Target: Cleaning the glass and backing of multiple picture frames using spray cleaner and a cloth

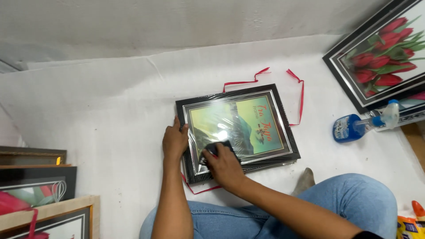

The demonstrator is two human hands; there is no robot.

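A black picture frame (283,128) wrapped in clear film lies flat on a white sheet, showing a green landscape print. My left hand (174,140) rests on the frame's left edge, fingers laid against it. My right hand (225,164) presses a small dark object (213,148), perhaps a cloth or pad, onto the glass near the lower left of the print. A red ribbon (301,95) lies under and around the frame, its ends trailing at the top and bottom left.
A blue spray bottle (354,126) lies on its side at right. A framed tulip picture (380,53) sits at upper right. Several frames (40,194) are stacked at lower left. My jeans-clad knees (354,194) are at the bottom.
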